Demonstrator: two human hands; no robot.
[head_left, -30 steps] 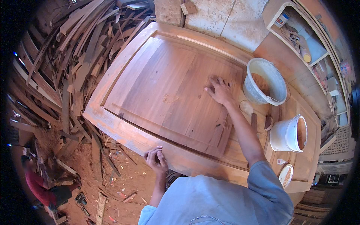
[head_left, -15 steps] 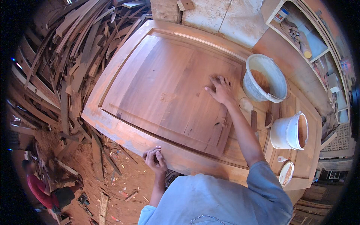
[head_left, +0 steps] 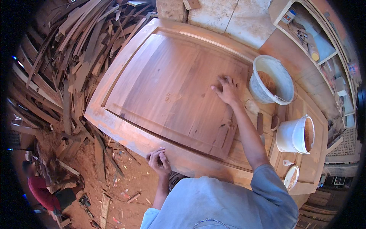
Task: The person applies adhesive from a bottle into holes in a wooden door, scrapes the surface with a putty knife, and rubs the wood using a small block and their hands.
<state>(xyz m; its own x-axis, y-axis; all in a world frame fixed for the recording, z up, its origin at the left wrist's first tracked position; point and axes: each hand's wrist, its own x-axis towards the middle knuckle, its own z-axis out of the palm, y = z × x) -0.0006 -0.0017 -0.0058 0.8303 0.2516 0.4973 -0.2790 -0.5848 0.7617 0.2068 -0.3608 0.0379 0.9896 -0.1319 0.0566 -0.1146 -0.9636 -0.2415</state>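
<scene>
1. Wooden door [head_left: 183, 80]: lying flat in front of the person, large brown panel on the left part, lighter frame around it. Dusty patches on panel and frame.
2. Right hand [head_left: 228, 91]: palm down at the right part of the big panel, near the gray bucket. Fingers spread and bent, thumb out to the side. Underside hidden, so can't tell if anything is under the palm.
3. Left hand [head_left: 159, 161]: at the door's near edge, fingers curled. Can't tell whether it grips the edge or just rests there.
4. Hands well apart, right one farther out from the body.
5. Gray bucket [head_left: 256, 88]: on the door, right of the right hand, tilted-looking in this wide view, brown stuff inside.
6. White bucket [head_left: 285, 136]: also on the door, nearer the person, brown contents.
7. White lid [head_left: 292, 178]: below the white bucket, brown smears on it; small white piece [head_left: 288, 162] just beside.
8. Dark wood block [head_left: 260, 118]: on the door, near the right forearm.
9. Scrap wood pile [head_left: 84, 57]: left of the door. Co-worker in red top [head_left: 42, 194] at lower left. Shelf [head_left: 326, 59] upper right.
</scene>
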